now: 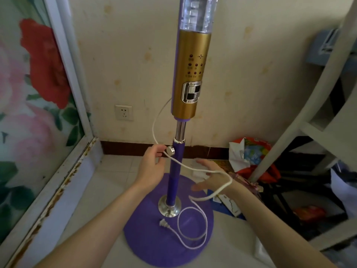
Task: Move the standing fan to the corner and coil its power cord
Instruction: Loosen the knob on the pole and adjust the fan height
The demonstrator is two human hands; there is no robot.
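At frame centre, the left hand [152,167] pinches the white cord [185,165] beside the fan pole [174,171]; the cord drapes over the open right hand [214,176], its plug [163,223] lying on the purple base [154,240].

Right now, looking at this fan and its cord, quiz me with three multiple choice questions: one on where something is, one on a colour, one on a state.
1. Where does the plug lie?
A on the fan base
B in the wall socket
C in the left hand

2. What colour is the base?
A gold
B purple
C white

3. How does the cord meet the right hand?
A not touching
B knotted around the pole
C draped over it

Answers: 1 A, the plug rests on the base, unplugged. 2 B, the disc is purple. 3 C, the cord loops over the open hand.
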